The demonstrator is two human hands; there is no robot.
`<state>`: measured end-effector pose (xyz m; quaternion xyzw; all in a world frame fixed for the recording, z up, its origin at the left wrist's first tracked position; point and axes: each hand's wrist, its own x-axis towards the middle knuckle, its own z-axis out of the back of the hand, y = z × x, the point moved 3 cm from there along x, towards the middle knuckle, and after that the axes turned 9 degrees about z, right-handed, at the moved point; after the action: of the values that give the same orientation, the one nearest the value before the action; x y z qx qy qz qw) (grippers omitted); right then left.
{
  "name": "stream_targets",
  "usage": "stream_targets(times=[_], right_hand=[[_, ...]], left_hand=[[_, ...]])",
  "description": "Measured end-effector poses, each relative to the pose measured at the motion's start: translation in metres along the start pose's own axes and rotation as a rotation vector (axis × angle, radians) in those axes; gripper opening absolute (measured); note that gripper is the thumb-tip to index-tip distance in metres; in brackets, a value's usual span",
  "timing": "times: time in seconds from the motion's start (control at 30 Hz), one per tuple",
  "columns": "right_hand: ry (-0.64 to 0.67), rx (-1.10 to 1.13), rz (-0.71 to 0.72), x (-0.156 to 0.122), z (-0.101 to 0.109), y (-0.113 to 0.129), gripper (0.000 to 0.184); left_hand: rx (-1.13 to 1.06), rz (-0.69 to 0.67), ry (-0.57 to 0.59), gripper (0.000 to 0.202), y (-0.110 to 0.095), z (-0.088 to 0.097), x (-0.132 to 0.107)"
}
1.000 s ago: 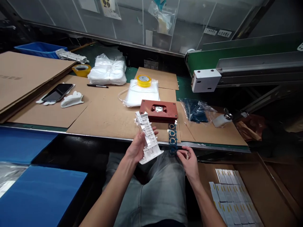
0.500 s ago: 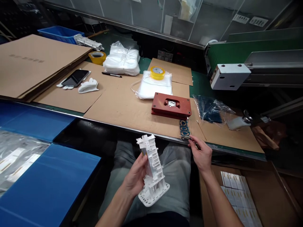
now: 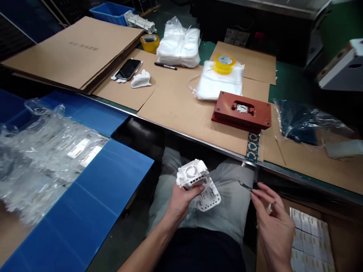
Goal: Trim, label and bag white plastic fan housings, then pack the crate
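My left hand grips a white moulded plastic part over my lap, its end face turned toward me. My right hand is to the right of it, fingers pinched on thin metal tweezers whose tip points left toward the part. A red-brown fixture block lies on cardboard near the bench edge, with a blue patterned strip hanging from the edge just below it.
Blue box flaps and clear plastic bags are at the left. On the bench lie flat cardboard sheets, a phone, white gloves, yellow tape rolls, white bag stacks and a pen. White boxed pieces fill a carton at lower right.
My view has tilted down and left. My left hand lowered the white part to my lap and turned its end toward me. My right hand left the blue strip and came down holding tweezers.
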<state>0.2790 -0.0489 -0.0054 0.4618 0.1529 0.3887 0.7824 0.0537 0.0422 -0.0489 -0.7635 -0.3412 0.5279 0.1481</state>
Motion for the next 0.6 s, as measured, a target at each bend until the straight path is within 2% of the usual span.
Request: stream_targets(times=[0.13,0.2,0.3,0.4,0.6], right_hand=[[0.232,0.33,-0.456,-0.035,-0.012,0.02,0.033],[0.343,0.473,-0.564,-0.039,-0.023,0.036,0.035],[0.436,0.592,-0.602,-0.037,-0.04,0.056,0.033],[0.466,0.649,-0.631,-0.035,-0.052,0.067,0.03],[0.405,0.653,-0.576,-0.038,-0.06,0.069,0.026]], left_hand=[[0.269,-0.215,-0.067,0.032,-0.004,0.004,-0.008],[0.389,-0.288,-0.073,0.03,-0.006,0.003,-0.013],[0.428,-0.335,-0.077,0.03,-0.006,0.003,-0.02],[0.43,-0.407,-0.066,0.025,-0.004,0.003,-0.025],[0.541,-0.5,-0.09,0.015,0.0,0.003,-0.028]])
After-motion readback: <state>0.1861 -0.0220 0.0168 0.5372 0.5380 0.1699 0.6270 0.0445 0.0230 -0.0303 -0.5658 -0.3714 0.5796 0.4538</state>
